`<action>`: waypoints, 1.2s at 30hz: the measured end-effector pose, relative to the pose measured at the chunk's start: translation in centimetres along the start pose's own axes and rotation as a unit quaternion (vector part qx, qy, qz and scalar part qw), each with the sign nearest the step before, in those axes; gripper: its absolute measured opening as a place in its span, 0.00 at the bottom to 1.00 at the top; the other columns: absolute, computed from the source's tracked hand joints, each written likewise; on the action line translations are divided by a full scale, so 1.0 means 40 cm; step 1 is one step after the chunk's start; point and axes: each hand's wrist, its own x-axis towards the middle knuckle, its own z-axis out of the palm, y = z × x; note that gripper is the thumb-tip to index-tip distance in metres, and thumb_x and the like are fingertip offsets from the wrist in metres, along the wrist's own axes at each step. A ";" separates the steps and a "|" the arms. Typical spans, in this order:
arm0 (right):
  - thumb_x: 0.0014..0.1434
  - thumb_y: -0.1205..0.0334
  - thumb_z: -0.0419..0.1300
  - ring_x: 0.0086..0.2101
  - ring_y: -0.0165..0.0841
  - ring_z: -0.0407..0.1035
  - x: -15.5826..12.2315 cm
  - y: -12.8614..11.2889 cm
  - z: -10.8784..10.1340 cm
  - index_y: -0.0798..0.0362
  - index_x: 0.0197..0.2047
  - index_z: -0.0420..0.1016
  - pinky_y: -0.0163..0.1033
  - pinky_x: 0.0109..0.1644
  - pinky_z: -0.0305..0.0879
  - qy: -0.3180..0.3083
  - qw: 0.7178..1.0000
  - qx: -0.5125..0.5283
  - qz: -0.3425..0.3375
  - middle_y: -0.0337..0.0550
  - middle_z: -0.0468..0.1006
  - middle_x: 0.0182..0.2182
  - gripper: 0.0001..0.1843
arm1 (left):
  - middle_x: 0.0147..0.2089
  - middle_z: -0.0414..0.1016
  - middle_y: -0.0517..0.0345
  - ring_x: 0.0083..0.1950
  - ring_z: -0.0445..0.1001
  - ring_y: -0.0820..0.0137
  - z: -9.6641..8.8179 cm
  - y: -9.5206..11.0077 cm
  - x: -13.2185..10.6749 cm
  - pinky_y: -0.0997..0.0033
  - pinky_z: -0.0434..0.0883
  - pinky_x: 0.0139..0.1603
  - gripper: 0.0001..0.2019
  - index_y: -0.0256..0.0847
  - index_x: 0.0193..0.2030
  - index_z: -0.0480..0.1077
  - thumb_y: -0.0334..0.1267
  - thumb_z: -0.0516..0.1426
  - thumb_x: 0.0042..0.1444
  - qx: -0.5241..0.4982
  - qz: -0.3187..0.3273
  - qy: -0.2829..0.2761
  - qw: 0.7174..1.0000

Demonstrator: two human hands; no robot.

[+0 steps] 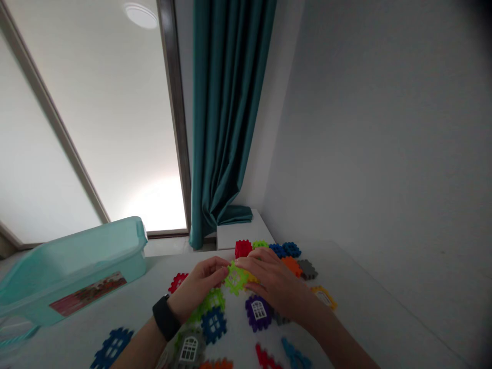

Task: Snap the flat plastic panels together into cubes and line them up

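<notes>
My left hand (203,282), with a black watch (166,316) on its wrist, pinches the left edge of a lime-green notched building tile (236,278). From the other side my right hand (271,279) curls over the same tile and a yellow piece (251,277) against it; the fingers partly hide how the two meet. Close below lies a purple tile (258,311) with a white window. Under and beside my left wrist are green tiles (215,299) and a blue window tile (213,325).
A teal plastic tub (134,256) stands at the left. Stacked red (243,248), blue (291,249), orange (292,266) and grey tiles (307,269) sit behind my hands. Nearer lie a dark blue tile (112,348), a grey window tile (189,348) and a light-blue piece (295,354).
</notes>
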 end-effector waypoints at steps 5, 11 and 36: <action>0.65 0.73 0.55 0.53 0.41 0.69 -0.003 0.018 0.036 0.49 0.62 0.66 0.53 0.62 0.63 0.024 0.997 -0.058 -0.038 0.46 0.76 0.54 0.23 | 0.24 0.65 0.68 0.25 0.59 0.77 0.011 -0.018 0.010 0.76 0.56 0.28 0.20 0.38 0.33 0.70 0.54 0.67 0.49 -0.063 -0.025 0.018 0.998; 0.66 0.63 0.58 0.56 0.43 0.66 -0.013 0.035 0.061 0.49 0.57 0.69 0.53 0.62 0.64 0.035 0.999 -0.016 0.023 0.48 0.74 0.55 0.16 | 0.27 0.71 0.65 0.26 0.61 0.77 0.025 -0.027 0.009 0.77 0.58 0.29 0.20 0.40 0.33 0.68 0.52 0.68 0.48 -0.106 -0.033 0.064 0.992; 0.61 0.63 0.64 0.54 0.43 0.69 -0.017 0.038 0.067 0.49 0.54 0.71 0.55 0.62 0.62 0.065 0.996 0.013 0.057 0.48 0.77 0.52 0.18 | 0.49 0.74 0.52 0.47 0.75 0.56 0.014 -0.041 -0.005 0.54 0.72 0.49 0.19 0.46 0.54 0.70 0.47 0.63 0.58 0.460 0.199 0.151 0.852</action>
